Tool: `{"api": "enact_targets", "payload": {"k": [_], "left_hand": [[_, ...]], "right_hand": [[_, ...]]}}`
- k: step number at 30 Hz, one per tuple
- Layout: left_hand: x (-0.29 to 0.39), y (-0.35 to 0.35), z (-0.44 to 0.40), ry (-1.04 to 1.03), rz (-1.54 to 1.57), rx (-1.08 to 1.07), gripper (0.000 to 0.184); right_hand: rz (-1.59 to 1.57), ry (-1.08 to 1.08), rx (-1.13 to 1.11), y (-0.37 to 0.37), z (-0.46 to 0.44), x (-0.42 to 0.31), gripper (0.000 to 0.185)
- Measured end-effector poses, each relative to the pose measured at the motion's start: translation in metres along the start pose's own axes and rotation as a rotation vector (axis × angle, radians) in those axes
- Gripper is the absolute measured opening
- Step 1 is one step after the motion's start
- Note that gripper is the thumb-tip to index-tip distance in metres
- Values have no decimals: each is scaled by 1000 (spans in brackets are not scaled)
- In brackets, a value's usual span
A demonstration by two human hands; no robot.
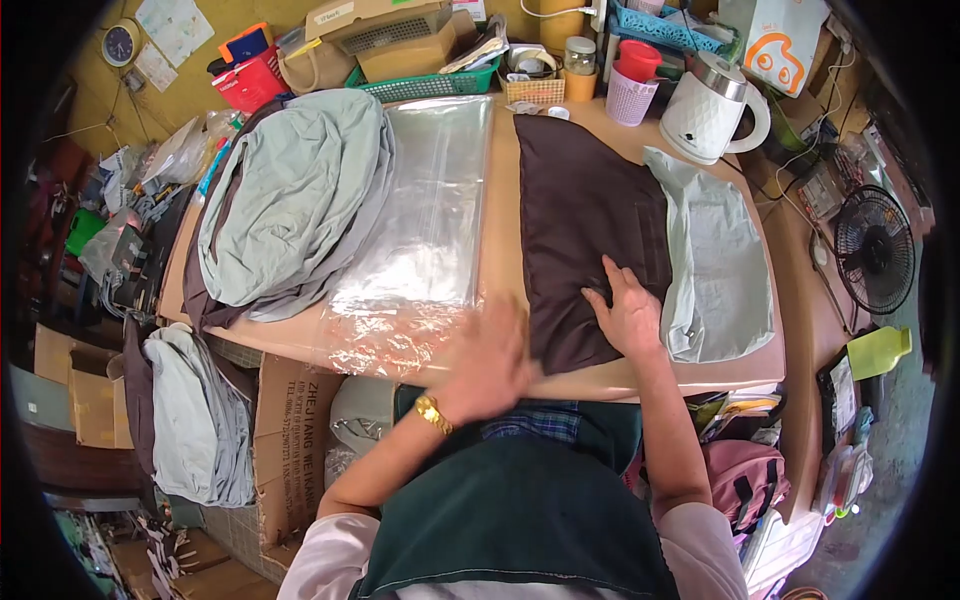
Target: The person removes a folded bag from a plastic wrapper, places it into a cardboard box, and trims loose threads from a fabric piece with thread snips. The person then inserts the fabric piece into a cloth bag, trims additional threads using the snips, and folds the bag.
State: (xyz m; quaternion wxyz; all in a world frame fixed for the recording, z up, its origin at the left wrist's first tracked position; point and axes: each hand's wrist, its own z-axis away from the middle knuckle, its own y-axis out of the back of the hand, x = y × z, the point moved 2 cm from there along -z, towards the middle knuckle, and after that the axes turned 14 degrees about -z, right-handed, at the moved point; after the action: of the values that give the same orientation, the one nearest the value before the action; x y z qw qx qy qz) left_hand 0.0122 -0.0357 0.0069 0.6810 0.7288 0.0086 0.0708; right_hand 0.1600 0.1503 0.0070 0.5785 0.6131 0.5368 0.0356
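A dark brown folded cloth (pixel 580 200) lies on the table in front of me. My right hand (pixel 630 312) rests flat on its lower right part, fingers spread, holding nothing. My left hand (pixel 495 345) is smeared by motion at the cloth's lower left edge, near the table's front; its fingers do not show clearly, and I cannot tell whether it touches the cloth. A light grey-green folded cloth (pixel 720 260) lies along the brown cloth's right side. Left of the brown cloth is a stack of clear plastic bags (pixel 430 200).
A pile of grey-green and brown cloth pieces (pixel 295 190) covers the table's left part. Along the back stand a white kettle (pixel 705 110), a lilac basket (pixel 630 98), a jar (pixel 580 65) and a green tray (pixel 425 86). A black fan (pixel 873 248) is at right, a cardboard box (pixel 290 450) below left.
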Motion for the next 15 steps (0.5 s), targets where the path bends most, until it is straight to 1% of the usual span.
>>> {"api": "enact_targets", "payload": {"k": [2,3,5,6,7,9,10,11,12,14,15], "left_hand": [[21,14,20,-425,-50,-138,74],[16,27,22,-431,-45,-141,74],[-14,56,23,-213,358,-335,65],[-31,69,20,-97,553,-422,60],[-46,79,18,19,745,-509,56],[-50,77,18,141,942,-592,52],[-56,74,14,264,591,-240,52],[-60,73,11,370,231,105,53],[-60,65,9,370,232,101,53],[-52,57,10,225,-45,395,54],[-38,56,11,261,-233,294,54]], "right_hand": [[76,-44,34,3,0,8,57],[80,-52,33,4,3,8,57],[135,-123,-45,3,9,0,57],[137,-119,-45,5,14,-7,57],[131,-116,-141,7,22,-18,56],[102,-74,-382,21,27,-39,52],[103,-73,-380,34,22,-46,52],[-27,56,-419,48,12,-55,52],[-161,183,-459,62,1,-65,52],[-99,198,-317,95,-36,-84,51],[-45,109,-326,107,-57,-88,49]]}}
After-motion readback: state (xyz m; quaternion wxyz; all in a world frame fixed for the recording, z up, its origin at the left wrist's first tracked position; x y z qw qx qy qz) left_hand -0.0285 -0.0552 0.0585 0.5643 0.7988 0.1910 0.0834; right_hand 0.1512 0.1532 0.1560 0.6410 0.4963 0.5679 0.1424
